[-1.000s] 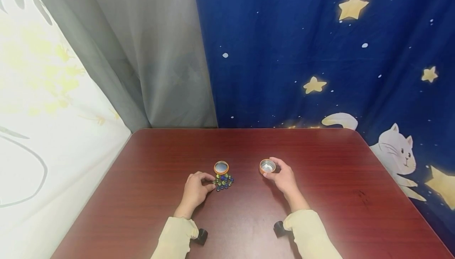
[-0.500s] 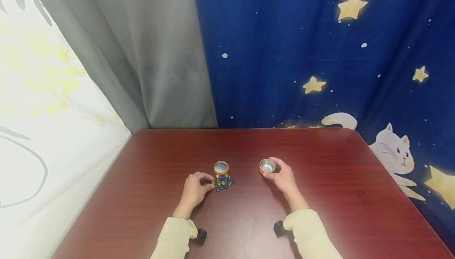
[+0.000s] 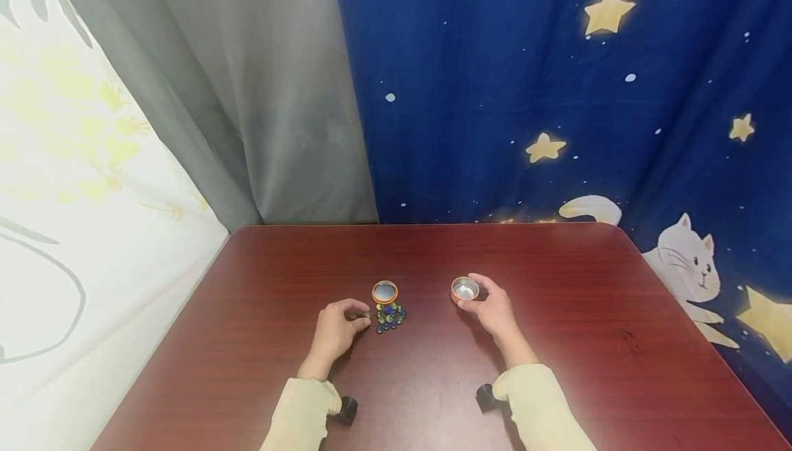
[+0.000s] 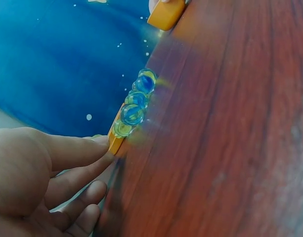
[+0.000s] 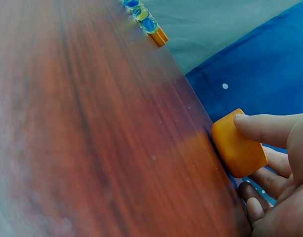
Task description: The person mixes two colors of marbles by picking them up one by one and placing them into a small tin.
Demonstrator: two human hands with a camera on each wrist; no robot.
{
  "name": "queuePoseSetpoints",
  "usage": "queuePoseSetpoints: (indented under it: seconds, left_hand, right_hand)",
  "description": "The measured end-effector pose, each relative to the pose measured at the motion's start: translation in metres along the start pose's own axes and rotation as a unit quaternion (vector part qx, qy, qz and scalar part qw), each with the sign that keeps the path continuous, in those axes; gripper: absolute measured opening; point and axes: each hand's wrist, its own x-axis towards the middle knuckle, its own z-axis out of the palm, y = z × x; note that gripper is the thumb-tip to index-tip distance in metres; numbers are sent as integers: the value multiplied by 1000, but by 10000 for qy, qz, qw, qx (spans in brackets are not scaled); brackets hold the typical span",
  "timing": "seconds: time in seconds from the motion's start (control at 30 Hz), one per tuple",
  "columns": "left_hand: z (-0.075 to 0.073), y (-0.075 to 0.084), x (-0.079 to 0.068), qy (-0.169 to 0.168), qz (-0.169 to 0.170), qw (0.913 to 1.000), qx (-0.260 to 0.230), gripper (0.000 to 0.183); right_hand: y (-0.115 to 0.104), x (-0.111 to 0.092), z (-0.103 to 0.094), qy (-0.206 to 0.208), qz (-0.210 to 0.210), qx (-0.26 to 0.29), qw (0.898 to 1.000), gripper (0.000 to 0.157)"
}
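Observation:
My left hand (image 3: pixel 335 329) pinches a glass marble (image 3: pixel 368 315) between thumb and index finger, just left of a cluster of blue and yellow-green marbles (image 3: pixel 390 317). In the left wrist view the thumb mostly hides this marble. Right behind the cluster lies a round orange lid (image 3: pixel 385 292), its silvery inside facing up. On the right, my right hand (image 3: pixel 496 312) grips a small round orange tin (image 3: pixel 465 289) by its side, thumb in front and fingers behind. The tin stands upright on the table, its bare metal inside showing.
Both hands work over a dark red wooden table (image 3: pixel 421 382). A grey curtain (image 3: pixel 297 93) and a blue curtain with stars (image 3: pixel 470 93) hang behind its far edge. White cloth (image 3: pixel 93 265) hangs at the left. A black wrist camera sits on each wrist.
My left hand has drawn slightly left, away from the cluster, and a marble now shows between its fingertips. The right hand and the tin have stayed in place.

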Motion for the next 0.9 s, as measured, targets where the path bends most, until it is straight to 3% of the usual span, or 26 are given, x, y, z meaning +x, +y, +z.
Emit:
queuePoseSetpoints:
  seconds: [0.53, 0.9]
  left_hand:
    - [-5, 14, 2, 92, -49, 9993, -355, 15]
    - [4, 21, 7, 95, 16, 9985, -543, 17]
  right_hand:
    - [1, 2, -2, -57, 20, -53, 10000, 63]
    - [1, 2, -2, -59, -4, -156, 9999, 63]
